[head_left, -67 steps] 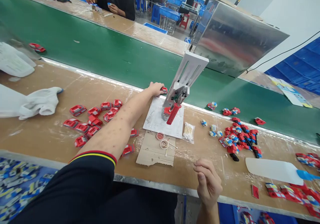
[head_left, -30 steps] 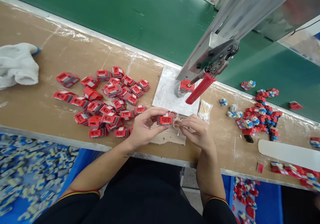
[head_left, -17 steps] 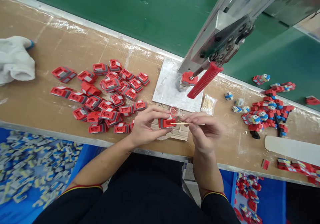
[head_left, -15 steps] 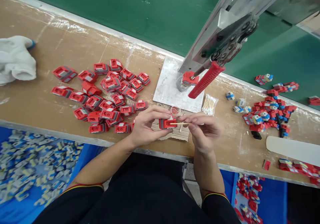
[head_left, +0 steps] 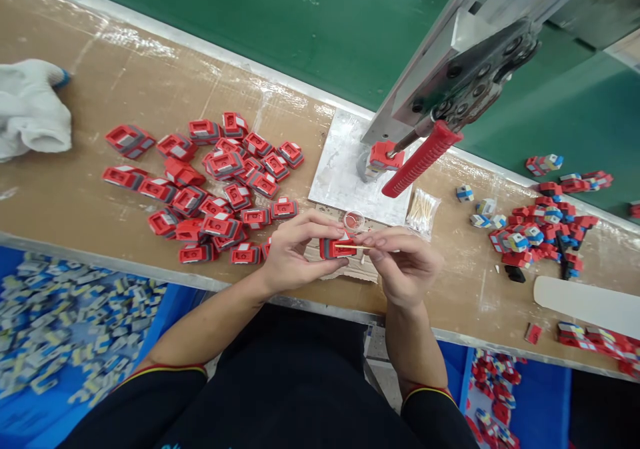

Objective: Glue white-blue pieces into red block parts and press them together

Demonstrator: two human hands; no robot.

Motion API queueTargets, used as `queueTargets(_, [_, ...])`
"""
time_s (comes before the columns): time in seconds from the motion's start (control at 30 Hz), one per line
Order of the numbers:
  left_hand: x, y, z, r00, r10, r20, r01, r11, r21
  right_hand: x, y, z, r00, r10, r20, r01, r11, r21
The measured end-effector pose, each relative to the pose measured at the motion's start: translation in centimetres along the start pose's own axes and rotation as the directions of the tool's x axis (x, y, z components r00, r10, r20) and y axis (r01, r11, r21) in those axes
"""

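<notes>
Between the thumb and fingers of my left hand (head_left: 300, 249) is a red and grey plastic toy part (head_left: 330, 248), its hollow side facing me. My right hand (head_left: 404, 262) pinches a thin cotton swab (head_left: 353, 246), whose far end lies over the hollow of the part. Just beyond the held part stands a small round clear dish (head_left: 354, 221) with something reddish in it. Under my hands lies a piece of cardboard (head_left: 360, 272). To the left are many similar red and grey parts (head_left: 223, 225) in a loose heap.
A toggle clamp with a red handle (head_left: 423, 159) presses on a red part (head_left: 385, 154) over a white plate (head_left: 333, 169). A bag of swabs (head_left: 423, 212) lies beside it. Red-and-blue toy pieces (head_left: 540, 229) pile up right; a white glove (head_left: 33, 109) lies left. Blue bins (head_left: 170, 315) stand below the table edge.
The swab's tip has shifted slightly left and up over the red part, with my right hand moving along. My left hand keeps its hold. The whole view has shifted a little.
</notes>
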State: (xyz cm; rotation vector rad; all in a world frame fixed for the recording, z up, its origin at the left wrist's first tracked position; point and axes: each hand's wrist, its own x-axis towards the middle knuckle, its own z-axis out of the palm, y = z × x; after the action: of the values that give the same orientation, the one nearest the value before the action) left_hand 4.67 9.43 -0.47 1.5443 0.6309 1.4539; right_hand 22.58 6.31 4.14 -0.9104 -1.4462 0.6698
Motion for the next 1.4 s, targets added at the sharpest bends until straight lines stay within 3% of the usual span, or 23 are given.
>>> queueTargets(0.77, [0.2,0.3,-0.3,1.0,0.0,-0.019,0.001,0.997,0.071,0.0,-0.2,-2.0,0.997,-0.035,0.075,0.045,0.99,-0.136])
queueTargets(0.93, [0.2,0.0,-0.4,0.999,0.023,-0.031,-0.02,0.996,0.091,0.5,-0.3,-3.8,0.982,-0.184,-0.033,0.174,0.965,-0.195])
queueTargets(0.97, [0.3,0.0,-0.4,0.999,0.037,-0.04,-0.033,0.995,0.091,0.7,-0.2,-4.3,0.978,-0.208,-0.011,0.199,0.949,-0.245])
queueTargets(1.03, [0.3,-0.1,-0.4,0.997,0.059,-0.054,-0.054,0.994,0.094,0.9,0.1,-4.8,0.971,-0.181,0.157,0.226,0.906,-0.358])
queueTargets(1.13, [0.4,-0.1,-0.4,0.996,0.065,-0.055,-0.056,0.989,0.14,1.0,0.9,-4.9,0.89,-0.03,0.454,0.267,0.843,-0.468])
queueTargets(1.2, [0.5,-0.1,-0.4,0.996,0.066,-0.055,-0.056,0.984,0.172,0.9,1.4,-4.7,0.846,0.011,0.532,0.297,0.82,-0.489])
queueTargets(1.3, [0.4,0.0,-0.4,0.996,0.07,-0.057,-0.059,0.982,0.178,0.9,1.2,-4.7,0.882,-0.001,0.471,0.258,0.837,-0.483])
queueTargets(1.4, [0.4,0.1,-0.4,0.997,0.065,-0.034,-0.058,0.982,0.182,0.7,0.3,-4.4,0.971,-0.113,0.209,0.192,0.894,-0.406])
